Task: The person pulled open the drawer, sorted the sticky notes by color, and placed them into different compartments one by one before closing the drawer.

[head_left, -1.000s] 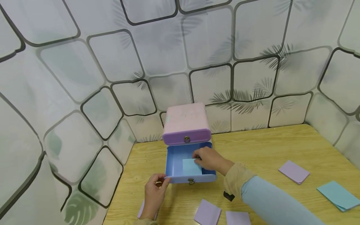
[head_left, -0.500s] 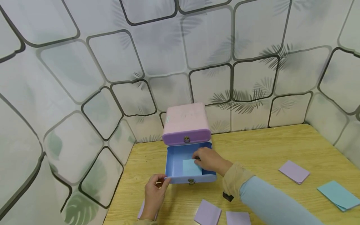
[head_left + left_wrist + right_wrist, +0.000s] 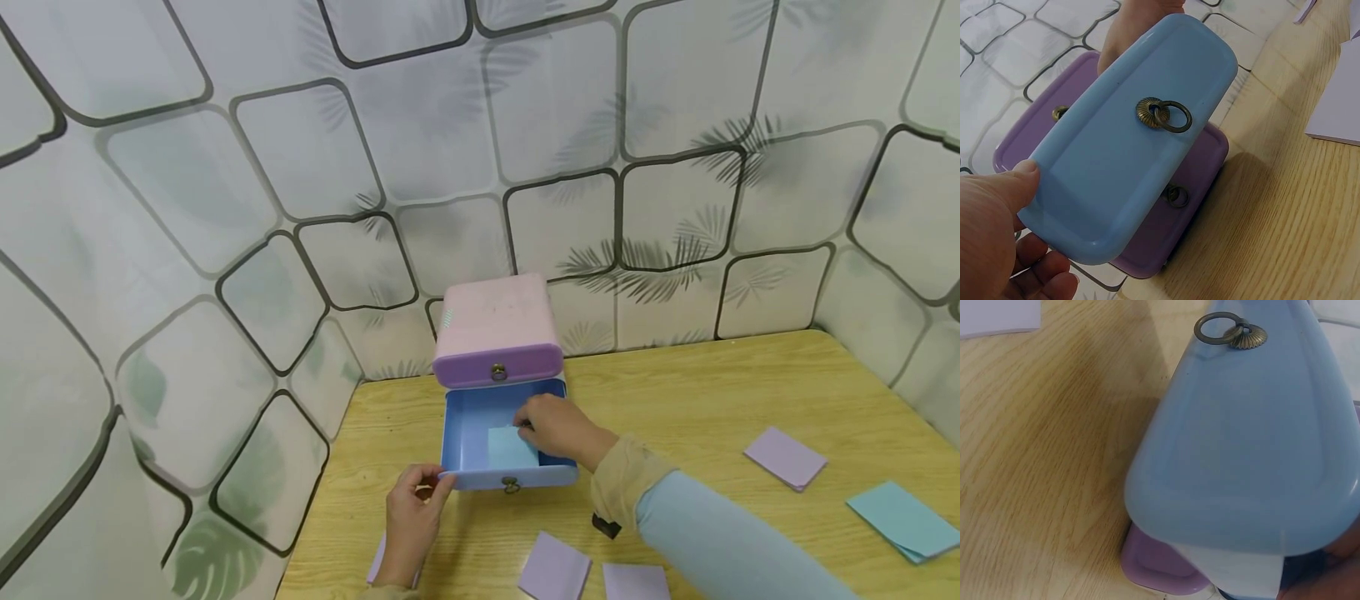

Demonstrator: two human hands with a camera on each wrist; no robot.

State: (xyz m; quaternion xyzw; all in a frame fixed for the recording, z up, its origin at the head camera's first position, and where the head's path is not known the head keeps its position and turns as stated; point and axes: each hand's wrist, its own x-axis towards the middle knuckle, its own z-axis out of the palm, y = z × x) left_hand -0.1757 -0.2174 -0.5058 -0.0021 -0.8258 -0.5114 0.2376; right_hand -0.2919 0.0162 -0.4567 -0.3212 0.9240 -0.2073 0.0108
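A blue drawer (image 3: 465, 481) with a brass ring pull (image 3: 1169, 117) stands pulled out of a small pink chest (image 3: 495, 312). My left hand (image 3: 412, 508) grips the drawer's front left corner; in the left wrist view the thumb presses the front panel and the fingers curl behind its edge. Inside the drawer lies a light blue paper (image 3: 507, 450), flat at the front right. My right hand (image 3: 561, 429) reaches in over the right side and pinches this paper's upper right corner, with the fingertips partly hidden. Only a dark edge of that hand shows in the right wrist view.
Purple drawer fronts (image 3: 525, 362) sit above and below the blue one. Purple papers (image 3: 555, 567) lie at the table's front, one partly behind the left wrist. To the right rest more purple papers (image 3: 785, 458) and light blue papers (image 3: 902, 521). A patterned wall (image 3: 450, 242) stands behind.
The light blue paper's back edge has slid slightly toward the drawer front. The right forearm has shifted a little left; the left hand and drawer stay put.
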